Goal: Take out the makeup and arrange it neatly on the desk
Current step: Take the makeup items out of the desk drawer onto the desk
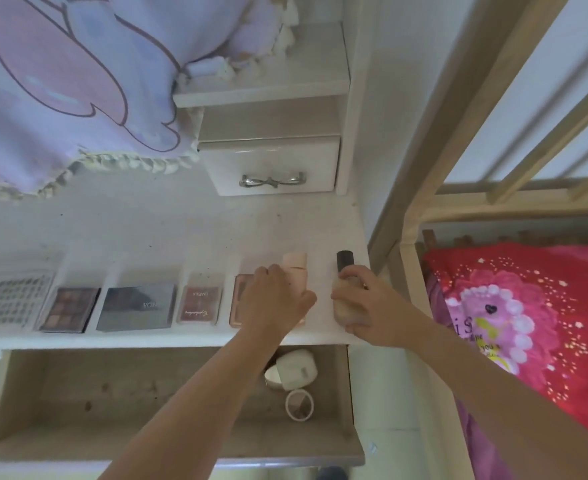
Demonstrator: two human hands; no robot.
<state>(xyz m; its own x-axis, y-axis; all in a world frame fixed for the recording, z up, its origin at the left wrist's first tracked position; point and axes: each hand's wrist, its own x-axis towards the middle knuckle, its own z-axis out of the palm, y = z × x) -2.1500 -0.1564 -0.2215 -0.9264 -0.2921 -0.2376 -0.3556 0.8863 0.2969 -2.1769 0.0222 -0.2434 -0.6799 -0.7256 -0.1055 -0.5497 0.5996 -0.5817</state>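
While my right hand (363, 303) is gripping a beige foundation bottle (346, 308) with a black cap (345, 260), which is lying at the right end of the white desk (168, 230), my left hand (277, 297) is curling its fingers around a pale pink tube (296, 271) just left of it. Further left, four palettes (136, 306) are sitting in a row along the near edge. Nearer to me, an open drawer (112, 403) is holding a white compact (294, 368) and a round mirror (299, 405).
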